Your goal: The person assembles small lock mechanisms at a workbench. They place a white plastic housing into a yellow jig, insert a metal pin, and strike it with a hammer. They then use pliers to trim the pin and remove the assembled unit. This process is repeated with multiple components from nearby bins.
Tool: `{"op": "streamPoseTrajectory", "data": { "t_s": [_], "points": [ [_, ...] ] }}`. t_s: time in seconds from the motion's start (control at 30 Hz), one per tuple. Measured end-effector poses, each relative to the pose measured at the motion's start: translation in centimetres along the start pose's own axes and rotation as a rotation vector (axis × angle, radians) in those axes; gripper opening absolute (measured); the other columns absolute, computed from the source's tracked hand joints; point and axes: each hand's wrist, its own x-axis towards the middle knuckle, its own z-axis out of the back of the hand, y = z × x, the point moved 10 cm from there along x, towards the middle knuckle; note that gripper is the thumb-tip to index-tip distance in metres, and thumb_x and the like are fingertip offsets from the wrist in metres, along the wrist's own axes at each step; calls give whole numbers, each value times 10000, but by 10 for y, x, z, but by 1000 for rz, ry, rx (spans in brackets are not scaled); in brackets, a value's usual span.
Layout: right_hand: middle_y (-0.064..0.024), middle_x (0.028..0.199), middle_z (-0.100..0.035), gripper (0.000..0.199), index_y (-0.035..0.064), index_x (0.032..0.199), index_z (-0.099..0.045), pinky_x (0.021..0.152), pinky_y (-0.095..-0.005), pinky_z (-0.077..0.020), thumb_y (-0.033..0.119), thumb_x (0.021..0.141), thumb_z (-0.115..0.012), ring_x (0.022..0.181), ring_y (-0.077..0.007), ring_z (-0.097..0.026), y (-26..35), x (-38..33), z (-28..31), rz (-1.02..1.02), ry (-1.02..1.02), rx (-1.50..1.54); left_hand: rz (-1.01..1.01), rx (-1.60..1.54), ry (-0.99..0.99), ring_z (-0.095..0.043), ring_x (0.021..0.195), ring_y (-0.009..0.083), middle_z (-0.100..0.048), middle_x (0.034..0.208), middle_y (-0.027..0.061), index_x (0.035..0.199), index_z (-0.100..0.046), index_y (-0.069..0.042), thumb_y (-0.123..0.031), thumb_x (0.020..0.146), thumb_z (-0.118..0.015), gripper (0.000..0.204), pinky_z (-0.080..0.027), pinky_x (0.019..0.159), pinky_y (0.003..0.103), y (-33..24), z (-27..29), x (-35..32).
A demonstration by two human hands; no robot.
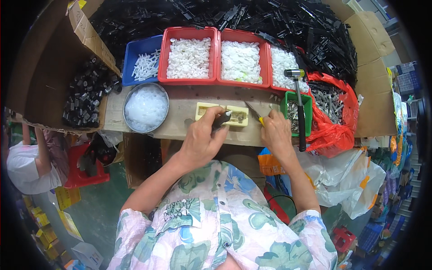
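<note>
My left hand (203,135) is closed on a small dark cylindrical part (219,121) with a white tip. It holds this part over a cream-coloured block (241,111) with recesses, which lies on the cardboard work surface. To the right of the block, my right hand (276,134) grips a slim pointed metal tool with yellow on its handle (261,120). The tool's tip points up and left, towards the block; whether it is tweezers or pliers I cannot make out. Small metal pieces fill a green tray (308,108) beside my right hand.
Red trays (218,58) of white plastic parts and a blue tray (129,67) stand behind. A round bowl (146,108) holds a whitish translucent mass. A mallet (302,121) lies across the green tray near a red bag (324,139). Black parts (180,18) heap at the back.
</note>
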Motion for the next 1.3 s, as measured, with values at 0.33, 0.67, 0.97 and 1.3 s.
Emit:
{"op": "streamPoseTrajectory", "data": {
  "t_s": [0.33, 0.67, 0.97, 1.3],
  "points": [
    [-147, 1127, -675, 153, -28, 777, -662, 923, -373, -466, 0, 789, -511, 1037, -226, -609, -11, -12, 10, -216, 71, 1140, 165, -69, 104, -653, 862, 415, -645, 924, 253, 1208, -551, 25, -139, 987, -554, 275, -490, 746, 434, 9, -16, 3],
    [-176, 1352, -607, 251, -58, 1035, -683, 1015, -324, -436, 3, 849, -526, 1154, -218, -604, 28, -21, 6, -358, 126, 2096, 214, -381, 205, -628, 797, 225, -624, 856, 143, 1232, -563, 7, -157, 1011, -506, 281, -483, 744, 355, -2, -57, 1],
    [-202, 1337, -544, 351, -52, 1097, -599, 1014, -456, -404, -88, 751, -552, 1242, -402, -509, 46, -23, 36, 132, 11, 616, 172, -168, 85, -577, 710, 279, -590, 793, 148, 1150, -589, 25, -179, 1009, -542, 252, -450, 638, 353, 16, -19, -7],
    [-184, 1014, -602, 152, -36, 901, -572, 811, -437, -490, -46, 770, -649, 925, -373, -611, 62, -34, 36, 225, 27, 551, 492, -538, 442, -482, 551, 103, -576, 720, 50, 1153, -615, 4, -228, 1046, -520, 273, -386, 517, 239, 38, -47, -31]
  ]
}}
